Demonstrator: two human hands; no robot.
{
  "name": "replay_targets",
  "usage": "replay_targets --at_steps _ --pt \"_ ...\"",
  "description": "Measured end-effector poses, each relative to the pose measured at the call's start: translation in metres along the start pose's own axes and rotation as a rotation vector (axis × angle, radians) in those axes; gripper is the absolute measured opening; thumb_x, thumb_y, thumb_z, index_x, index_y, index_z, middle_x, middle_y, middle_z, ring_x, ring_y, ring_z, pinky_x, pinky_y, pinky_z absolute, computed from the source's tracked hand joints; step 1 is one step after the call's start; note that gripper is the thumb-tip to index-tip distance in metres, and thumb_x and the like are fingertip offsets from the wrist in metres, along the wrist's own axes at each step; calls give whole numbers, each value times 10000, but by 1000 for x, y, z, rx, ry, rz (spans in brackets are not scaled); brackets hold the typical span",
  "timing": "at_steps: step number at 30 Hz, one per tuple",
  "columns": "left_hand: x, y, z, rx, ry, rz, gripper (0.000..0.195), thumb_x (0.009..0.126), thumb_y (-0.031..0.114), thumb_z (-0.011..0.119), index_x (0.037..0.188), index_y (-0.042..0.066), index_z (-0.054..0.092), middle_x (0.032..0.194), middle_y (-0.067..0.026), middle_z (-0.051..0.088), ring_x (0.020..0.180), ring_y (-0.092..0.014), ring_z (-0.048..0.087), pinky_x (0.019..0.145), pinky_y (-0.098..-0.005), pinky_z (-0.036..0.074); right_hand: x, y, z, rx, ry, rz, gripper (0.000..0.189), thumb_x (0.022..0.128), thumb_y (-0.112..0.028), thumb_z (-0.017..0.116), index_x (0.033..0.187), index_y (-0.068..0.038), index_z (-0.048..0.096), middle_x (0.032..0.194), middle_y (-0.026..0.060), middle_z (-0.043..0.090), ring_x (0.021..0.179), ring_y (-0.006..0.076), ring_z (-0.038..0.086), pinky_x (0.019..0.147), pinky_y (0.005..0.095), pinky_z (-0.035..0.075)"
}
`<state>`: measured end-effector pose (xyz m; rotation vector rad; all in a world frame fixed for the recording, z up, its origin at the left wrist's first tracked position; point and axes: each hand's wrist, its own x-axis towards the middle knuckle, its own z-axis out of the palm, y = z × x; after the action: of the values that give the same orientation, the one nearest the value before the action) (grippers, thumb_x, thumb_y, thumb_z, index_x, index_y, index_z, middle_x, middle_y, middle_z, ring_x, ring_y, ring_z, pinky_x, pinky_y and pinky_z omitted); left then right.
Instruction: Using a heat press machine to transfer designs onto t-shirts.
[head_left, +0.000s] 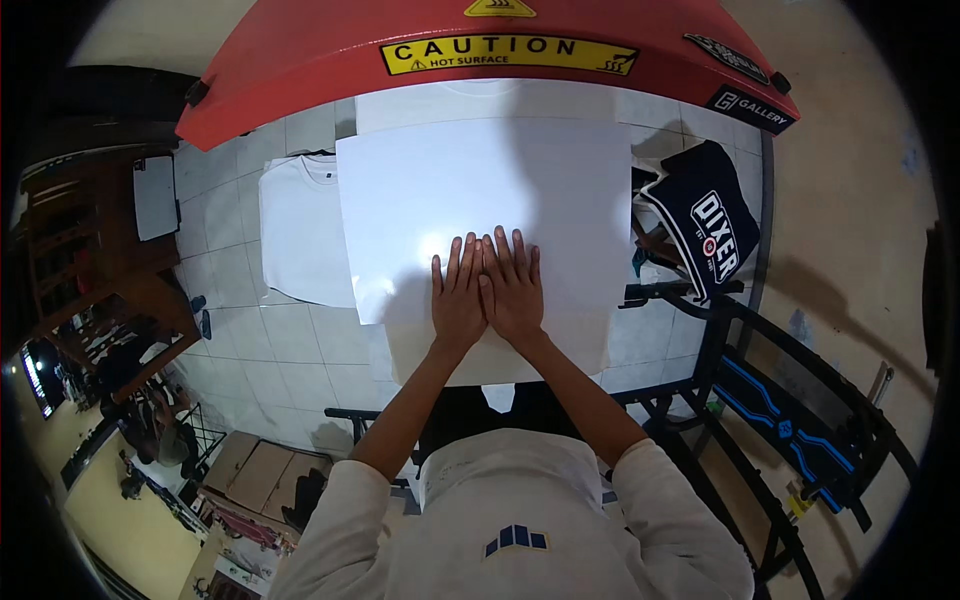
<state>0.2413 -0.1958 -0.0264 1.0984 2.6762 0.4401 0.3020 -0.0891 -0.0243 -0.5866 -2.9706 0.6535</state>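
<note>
My left hand (459, 307) and my right hand (516, 296) lie palm down, side by side, on a glossy white sheet (420, 180). Their inner edges touch and the fingers point away from me, slightly spread. Neither hand holds anything. A pale, cream-coloured layer (427, 360) shows below the sheet's near edge, and white material (555, 97) extends past its far edge. Beyond it arches the red upper part of a heat press (322, 56), bearing yellow hot-surface warning labels. Whatever lies beneath the sheet's middle is hidden.
Left of the sheet lies a stack of white T-shirts (300, 232). A navy printed garment (686, 176) rests at the right. Nearer me on that side stands a black metal frame (765, 510) with a black-and-blue panel (787, 427). A cardboard box (255, 472) sits behind me, lower left.
</note>
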Motion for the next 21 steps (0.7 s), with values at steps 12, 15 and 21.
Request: replay_targets --at_steps 12,15,21 --pt "1 -1 -3 -13 32 7 569 1078 279 342 1592 37 316 1653 -129 328 1562 -292 229 1247 -561 97 -1 2 -4 39 14 -2 550 1077 -347 368 1581 -128 380 1664 112 299 1547 349 236 1237 601 149" --pt "1 -4 -10 38 -1 7 598 1067 317 406 1597 57 313 1657 -119 324 1562 -292 231 1245 -571 102 -3 8 -8 2 15 13 567 1075 -371 390 1599 -158 350 1668 92 296 1541 336 257 1232 604 175" --pt "-6 -34 -22 66 54 -73 651 1055 380 477 1601 69 308 1670 -116 300 1565 -295 218 1247 -580 90 -13 33 -15 -20 4 69 560 1082 -346 386 1602 -144 339 1675 117 277 1554 352 224 1235 613 131"
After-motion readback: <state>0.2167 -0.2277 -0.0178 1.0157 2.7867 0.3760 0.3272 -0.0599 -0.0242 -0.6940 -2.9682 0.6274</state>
